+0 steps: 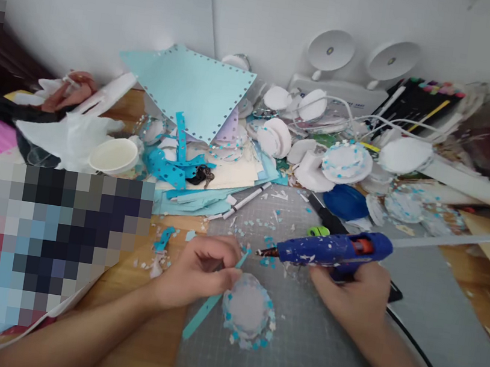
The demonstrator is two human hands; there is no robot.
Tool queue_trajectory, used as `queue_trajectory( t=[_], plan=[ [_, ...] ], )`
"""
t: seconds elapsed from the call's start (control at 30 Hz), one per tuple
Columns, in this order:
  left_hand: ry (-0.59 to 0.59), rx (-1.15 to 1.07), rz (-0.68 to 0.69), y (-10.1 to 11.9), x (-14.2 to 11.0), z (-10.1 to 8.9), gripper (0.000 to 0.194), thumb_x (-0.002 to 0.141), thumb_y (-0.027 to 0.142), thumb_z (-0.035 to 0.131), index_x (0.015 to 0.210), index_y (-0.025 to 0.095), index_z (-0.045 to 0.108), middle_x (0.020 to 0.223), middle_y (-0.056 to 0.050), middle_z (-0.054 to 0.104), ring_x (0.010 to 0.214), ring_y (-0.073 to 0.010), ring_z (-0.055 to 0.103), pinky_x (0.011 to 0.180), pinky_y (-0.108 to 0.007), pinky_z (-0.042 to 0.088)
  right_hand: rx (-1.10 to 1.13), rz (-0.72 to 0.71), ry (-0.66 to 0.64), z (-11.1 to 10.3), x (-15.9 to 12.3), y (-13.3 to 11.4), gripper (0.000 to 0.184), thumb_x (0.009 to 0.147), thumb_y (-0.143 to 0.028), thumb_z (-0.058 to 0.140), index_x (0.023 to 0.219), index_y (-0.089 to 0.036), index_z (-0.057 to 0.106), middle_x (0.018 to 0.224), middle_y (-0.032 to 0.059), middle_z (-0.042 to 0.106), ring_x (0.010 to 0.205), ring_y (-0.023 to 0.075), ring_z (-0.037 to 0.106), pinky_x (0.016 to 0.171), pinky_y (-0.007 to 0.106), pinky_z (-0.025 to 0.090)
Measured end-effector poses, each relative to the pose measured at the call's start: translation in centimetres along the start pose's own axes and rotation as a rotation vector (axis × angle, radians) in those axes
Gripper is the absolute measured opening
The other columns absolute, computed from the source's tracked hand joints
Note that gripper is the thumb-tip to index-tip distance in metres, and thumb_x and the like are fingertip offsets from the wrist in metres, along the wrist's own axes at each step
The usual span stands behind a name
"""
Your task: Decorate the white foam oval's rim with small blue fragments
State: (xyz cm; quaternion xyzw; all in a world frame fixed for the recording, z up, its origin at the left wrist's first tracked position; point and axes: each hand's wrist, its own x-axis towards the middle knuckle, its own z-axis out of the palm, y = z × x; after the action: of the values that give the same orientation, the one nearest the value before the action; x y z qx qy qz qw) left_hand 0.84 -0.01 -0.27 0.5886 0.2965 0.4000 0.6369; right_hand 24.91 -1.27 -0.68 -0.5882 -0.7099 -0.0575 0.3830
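A blue hot glue gun (318,248) is gripped in my right hand (357,293), its dark nozzle pointing left. A long translucent glue stick (456,240) sticks out of its back end. Between the thumb and fingers of my left hand (205,269) is a narrow teal paper strip (203,317), slanting down to the left. Just below the fingertips, a round white disc (248,308) edged with small blue and white paper pieces lies on the grey cutting mat (316,357). Whether my left hand touches the disc I cannot tell.
Many white discs (346,161) crowd the back, near a punched light-blue sheet (190,85). A paper cup (114,156) stands at left. A white pen (246,202) and paper scraps lie behind my left hand. A black cord (425,361) runs along the right.
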Motion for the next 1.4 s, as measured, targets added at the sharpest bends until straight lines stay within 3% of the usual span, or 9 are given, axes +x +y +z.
queue_trajectory(
  t=[0.27, 0.7, 0.93, 1.07, 1.13, 1.23, 1.3, 1.4],
  plan=[
    [-0.007, -0.005, -0.012, 0.1, 0.0, 0.0, 0.03, 0.076, 0.017, 0.061, 0.049, 0.015, 0.049, 0.057, 0.0, 0.047, 0.062, -0.0123, 0.043, 0.059, -0.025, 0.034, -0.041, -0.025, 0.012, 0.1, -0.2, 0.2, 0.032, 0.072, -0.034, 0.057, 0.046, -0.02, 0.047, 0.036, -0.0036, 0.046, 0.031, 0.0095, 0.043, 0.036, 0.022, 0.034],
    [-0.002, 0.025, -0.079, 0.6, 0.0, 0.2, 0.033, 0.076, 0.027, 0.063, 0.048, 0.015, 0.05, 0.056, -0.002, 0.048, 0.06, -0.013, 0.044, 0.058, -0.025, 0.035, -0.036, 0.056, -0.011, 0.1, 0.0, -0.3, 0.032, 0.071, -0.039, 0.055, 0.045, -0.022, 0.044, 0.035, -0.0036, 0.045, 0.031, 0.0118, 0.043, 0.036, 0.024, 0.032],
    [-0.002, -0.014, -0.088, 0.5, 0.0, 0.2, 0.034, 0.076, 0.027, 0.064, 0.047, 0.015, 0.05, 0.057, -0.001, 0.048, 0.06, -0.0129, 0.044, 0.058, -0.025, 0.034, -0.173, -0.101, 0.06, 0.3, -0.4, 0.4, 0.024, 0.072, -0.038, 0.057, 0.055, -0.022, 0.05, 0.046, 0.001, 0.054, 0.042, 0.0153, 0.052, 0.044, 0.026, 0.038],
    [-0.008, -0.032, -0.082, 0.3, -0.2, 0.1, 0.033, 0.078, 0.028, 0.064, 0.05, 0.014, 0.056, 0.058, -0.002, 0.049, 0.061, -0.0127, 0.045, 0.06, -0.025, 0.035, -0.263, -0.013, 0.118, -0.2, -0.1, 1.2, 0.034, 0.068, -0.042, 0.061, 0.045, -0.023, 0.042, 0.04, 0.0011, 0.048, 0.039, 0.0159, 0.048, 0.042, 0.028, 0.035],
    [-0.007, -0.043, -0.081, 0.0, -0.4, 0.0, 0.033, 0.08, 0.029, 0.064, 0.052, 0.013, 0.059, 0.059, -0.002, 0.05, 0.062, -0.0128, 0.046, 0.061, -0.025, 0.035, -0.309, 0.143, 0.162, -1.1, 0.4, 2.0, 0.04, 0.066, -0.046, 0.064, 0.042, -0.024, 0.041, 0.035, 0.0007, 0.043, 0.035, 0.0168, 0.046, 0.041, 0.029, 0.032],
    [0.017, -0.06, -0.099, -0.3, -0.5, -0.2, 0.032, 0.08, 0.03, 0.064, 0.053, 0.013, 0.061, 0.061, -0.002, 0.051, 0.063, -0.0131, 0.046, 0.062, -0.025, 0.035, -0.319, 0.392, 0.262, -3.6, 0.6, 5.1, 0.034, 0.062, -0.053, 0.068, 0.051, -0.024, 0.053, 0.041, 0.0037, 0.05, 0.037, 0.0196, 0.049, 0.041, 0.031, 0.033],
    [0.033, -0.076, -0.115, -0.4, -0.5, -0.3, 0.032, 0.08, 0.03, 0.064, 0.054, 0.013, 0.063, 0.061, -0.002, 0.051, 0.063, -0.0132, 0.046, 0.062, -0.025, 0.034, -0.334, 0.469, 0.324, -5.5, -0.2, 8.4, 0.036, 0.057, -0.059, 0.069, 0.051, -0.027, 0.052, 0.039, 0.0025, 0.046, 0.032, 0.0173, 0.043, 0.039, 0.033, 0.029],
    [0.06, -0.121, -0.137, -0.5, -0.5, -0.2, 0.031, 0.08, 0.029, 0.064, 0.054, 0.013, 0.064, 0.061, -0.002, 0.05, 0.064, -0.013, 0.045, 0.061, -0.025, 0.033, -0.384, 0.451, 0.377, -7.9, -2.8, 13.9, 0.034, 0.05, -0.062, 0.07, 0.053, -0.034, 0.052, 0.035, 0.0001, 0.041, 0.024, 0.0131, 0.031, 0.039, 0.036, 0.023]
  ],
)
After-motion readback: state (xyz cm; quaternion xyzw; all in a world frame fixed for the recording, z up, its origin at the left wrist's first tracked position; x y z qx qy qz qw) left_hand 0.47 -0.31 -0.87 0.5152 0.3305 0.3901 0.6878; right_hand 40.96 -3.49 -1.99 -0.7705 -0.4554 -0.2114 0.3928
